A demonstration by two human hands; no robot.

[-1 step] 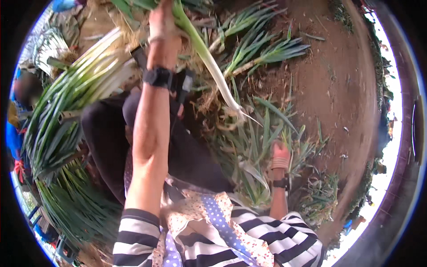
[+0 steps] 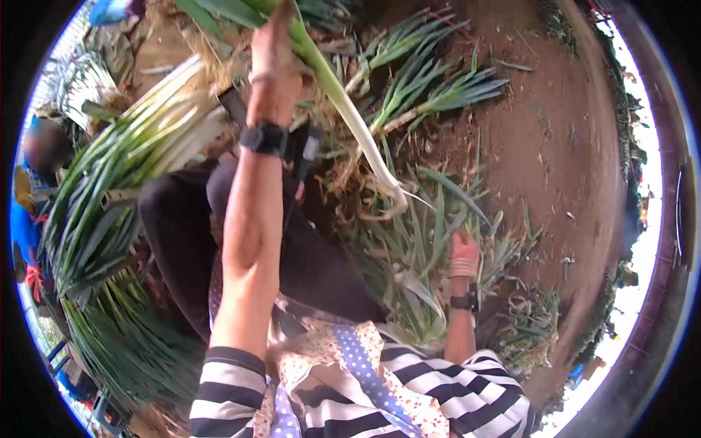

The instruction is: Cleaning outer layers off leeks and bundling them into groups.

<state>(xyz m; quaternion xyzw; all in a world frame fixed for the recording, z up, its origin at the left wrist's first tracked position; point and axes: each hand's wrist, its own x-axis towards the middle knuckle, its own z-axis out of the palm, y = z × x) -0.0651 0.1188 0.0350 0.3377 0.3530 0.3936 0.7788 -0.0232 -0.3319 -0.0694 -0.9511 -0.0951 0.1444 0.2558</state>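
My left hand (image 2: 274, 47) is stretched out at the top, wrapped round a long green onion (image 2: 342, 102) where its leaves begin. The white stalk slants down to the right and ends in thin roots, above the litter of leaves. My right hand (image 2: 463, 255), fingers curled in, is low among loose green onion leaves (image 2: 420, 252) at the right. What it grips, if anything, is hidden. A big heap of green onions (image 2: 124, 157), white ends toward the top, lies to the left of my knees.
More green onions (image 2: 128, 336) lie at the lower left, and a few single ones (image 2: 445, 95) on the brown soil (image 2: 551, 146) at upper right. Trimmings (image 2: 529, 321) lie beyond my right wrist. Another person in blue (image 2: 25, 219) is at the far left edge.
The view has shifted slightly. My left hand and forearm sit a little lower and further right, still holding the green onion; my right hand has moved slightly right.
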